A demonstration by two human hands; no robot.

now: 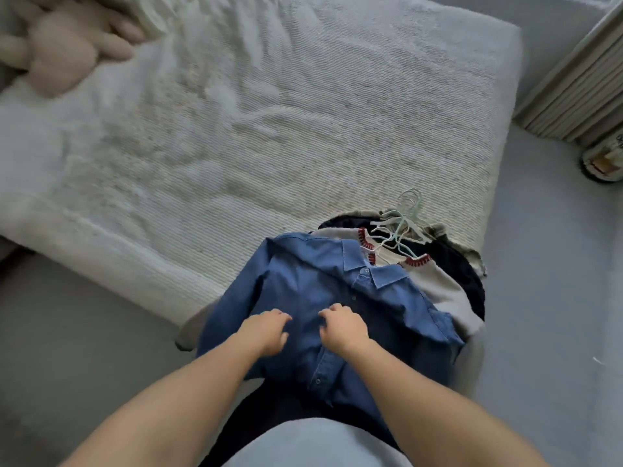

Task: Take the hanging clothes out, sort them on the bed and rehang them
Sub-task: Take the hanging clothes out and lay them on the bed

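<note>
A blue denim shirt lies on top of a pile of clothes at the near right corner of the bed. Under it are a cream sweater with red stitching and dark garments. Pale hangers stick out of the pile's far end. My left hand and my right hand rest side by side on the shirt's front, fingers curled down onto the fabric. Whether they pinch the cloth is unclear.
A beige plush toy lies at the bed's far left. A white ribbed blanket covers the bed. Pale curtains and a round object stand on the grey floor at right.
</note>
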